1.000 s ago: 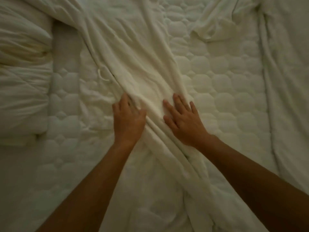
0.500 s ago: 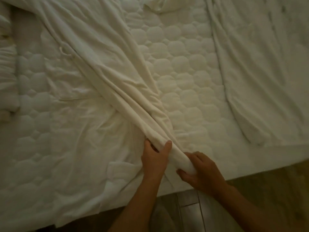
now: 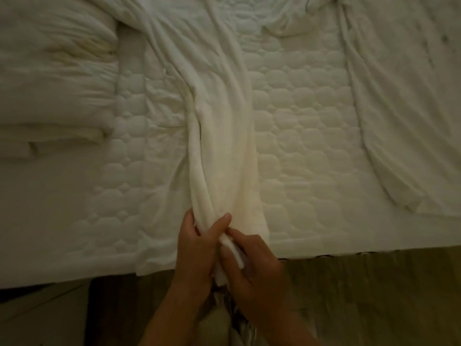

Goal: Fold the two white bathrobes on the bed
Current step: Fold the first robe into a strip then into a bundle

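One white bathrobe (image 3: pixel 222 126) lies bunched into a long strip down the middle of the quilted bed (image 3: pixel 304 136), from the top of the view to the near edge. My left hand (image 3: pixel 197 248) grips the strip's lower end, thumb over the cloth. Beside it, my right hand (image 3: pixel 254 265) pinches the hem of the same robe, at the bed's near edge. A second white bathrobe (image 3: pixel 404 101) lies spread flat at the right side of the bed.
A stack of white bedding or pillows (image 3: pixel 52 78) sits at the left of the bed. The bed's near edge (image 3: pixel 349 248) runs across the lower part of the view, with dark floor (image 3: pixel 374 300) below it.
Both hands slid down the bunched robe from its middle to its lower end at the bed's near edge. They now hold the hem close together, and the strip lies straighter.
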### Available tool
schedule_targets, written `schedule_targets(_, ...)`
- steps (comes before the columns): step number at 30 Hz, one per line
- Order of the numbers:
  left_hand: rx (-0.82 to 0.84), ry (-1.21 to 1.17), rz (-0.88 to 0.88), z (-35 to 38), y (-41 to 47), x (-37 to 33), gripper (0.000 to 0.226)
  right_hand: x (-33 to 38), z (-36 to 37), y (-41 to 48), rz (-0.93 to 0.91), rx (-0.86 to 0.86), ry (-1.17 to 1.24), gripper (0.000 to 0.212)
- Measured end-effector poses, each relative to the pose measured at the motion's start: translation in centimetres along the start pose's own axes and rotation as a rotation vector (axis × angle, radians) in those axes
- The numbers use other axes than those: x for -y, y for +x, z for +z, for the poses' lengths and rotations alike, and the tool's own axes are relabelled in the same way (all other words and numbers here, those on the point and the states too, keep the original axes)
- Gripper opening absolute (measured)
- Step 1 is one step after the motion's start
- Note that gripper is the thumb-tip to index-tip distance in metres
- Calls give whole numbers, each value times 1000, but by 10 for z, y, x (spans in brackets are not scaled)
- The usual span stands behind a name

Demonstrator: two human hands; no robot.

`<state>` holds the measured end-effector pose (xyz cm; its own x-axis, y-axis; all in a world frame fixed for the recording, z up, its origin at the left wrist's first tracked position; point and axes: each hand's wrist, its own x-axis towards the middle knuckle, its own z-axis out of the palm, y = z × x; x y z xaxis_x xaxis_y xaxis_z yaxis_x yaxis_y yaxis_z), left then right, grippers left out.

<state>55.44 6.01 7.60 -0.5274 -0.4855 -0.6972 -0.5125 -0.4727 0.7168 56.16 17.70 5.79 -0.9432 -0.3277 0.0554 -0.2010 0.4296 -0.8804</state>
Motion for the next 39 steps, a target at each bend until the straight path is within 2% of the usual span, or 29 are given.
schedule_targets(3, -90, 26, 107, -47, -1, -10, 57, 12, 32, -5, -78, 142, 41, 51)
schedule_targets(5, -57, -38, 55, -75, 13, -9, 61, 8, 50, -8, -106, 291, -15, 72)
schedule_targets(7, -44, -68, -52, -98, 34, 8, 66, -8, 68, -10, -161, 432, -182, 83)
schedule_targets(9, -117, 82, -84, -120, 57, 30, 75, -32, 86, -11, -136, 636, -390, 84)
schedule_targets(12, -123, 230, -134, -146, 87, 57, 99, -63, 113, -6, -190, 707, -705, 88)
schedule_targets(14, -95, 329, -117, -155, 101, 60, 82, -81, 127, -8, -213, 575, -757, 84)
schedule_targets(17, -140, 474, -11, -152, 125, 52, 57, -105, 135, -14, -399, 336, -730, 48)
schedule_targets(19, -129, 567, 95, -144, 144, 37, 46, -116, 134, -18, -519, 238, -760, 36)
schedule_targets(22, -44, 675, 171, -123, 185, 12, 46, -125, 126, -12, -564, 125, -777, 35)
schedule_targets(24, -19, 670, 251, -106, 205, -5, 36, -129, 120, -3, -545, 98, -756, 44)
schedule_targets(25, -38, 616, 310, -99, 209, -14, 29, -132, 119, 2, -548, 95, -766, 50)
schedule_targets(27, -197, 297, 386, -95, 205, -26, 25, -140, 118, 9, -533, 109, -802, 56)
schedule_targets(29, -401, -17, 350, -111, 196, -18, 23, -146, 116, 7, -496, 163, -799, 47)
schedule_targets(30, -467, -30, 289, -126, 191, -3, 26, -149, 116, 4, -504, 167, -807, 40)
schedule_targets(31, -469, 59, 214, -142, 190, 15, 34, -150, 111, 0, -520, 157, -821, 34)
schedule_targets(33, -364, 346, 49, -162, 195, 44, 50, -143, 112, 0, -582, 111, -825, 22)
schedule_targets(34, -322, 438, 13, -165, 197, 48, 48, -133, 114, 5, -550, 98, -856, 23)
schedule_targets(35, -325, 469, 29, -165, 199, 44, 42, -125, 120, 10, -518, -13, -852, 35)
schedule_targets(36, -345, 468, 60, -163, 198, 35, 38, -129, 125, 16, -562, -202, -759, 36)
schedule_targets(37, -344, 435, 83, -161, 197, 25, 36, -129, 129, 19, -548, -317, -695, 33)
schedule_targets(38, -312, 367, 72, -160, 194, 19, 34, -124, 128, 20, -421, -191, -707, 22)
schedule_targets(39, -251, 268, 51, -160, 188, 18, 38, -126, 127, 17, -370, -75, -789, 7)
